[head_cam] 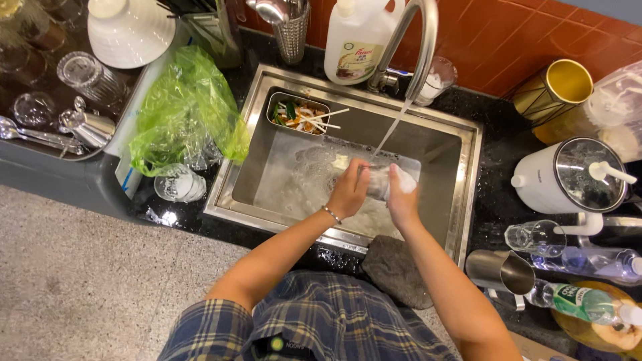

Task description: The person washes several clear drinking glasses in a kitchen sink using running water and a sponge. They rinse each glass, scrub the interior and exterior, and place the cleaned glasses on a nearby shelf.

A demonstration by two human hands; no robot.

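Both hands, left hand and right hand, hold a clear glass cup under running water. The shiny steel sink sits in a wet black counter. Behind it is a red tiled wall.

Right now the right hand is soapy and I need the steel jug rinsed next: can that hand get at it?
Probably yes. The steel jug stands open on the counter beside the right hand, nothing between, but that hand holds a glass.
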